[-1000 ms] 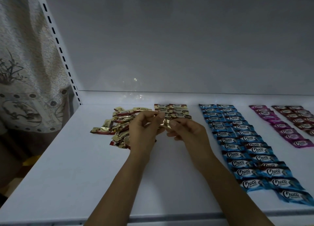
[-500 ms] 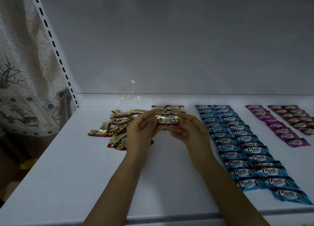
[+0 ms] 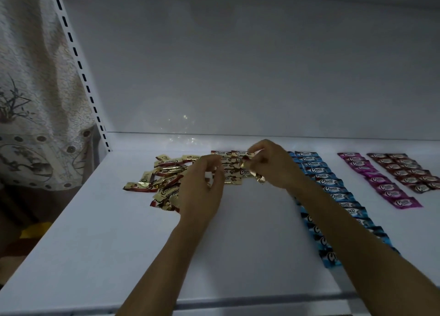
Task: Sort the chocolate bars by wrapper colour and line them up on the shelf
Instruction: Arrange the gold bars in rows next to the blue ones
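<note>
The gold bar (image 3: pixel 245 163) is pinched in the right grip (image 3: pixel 269 167), just above the gold rows (image 3: pixel 221 153) at the back of the shelf (image 3: pixel 119 232). It is best laid logo-up, square against the last bar. The left grip (image 3: pixel 202 189) hovers curled; I cannot tell whether it holds anything.

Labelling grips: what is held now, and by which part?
The right hand pinches a gold-wrapped bar near its middle; the left hand, cannot tell.
</note>
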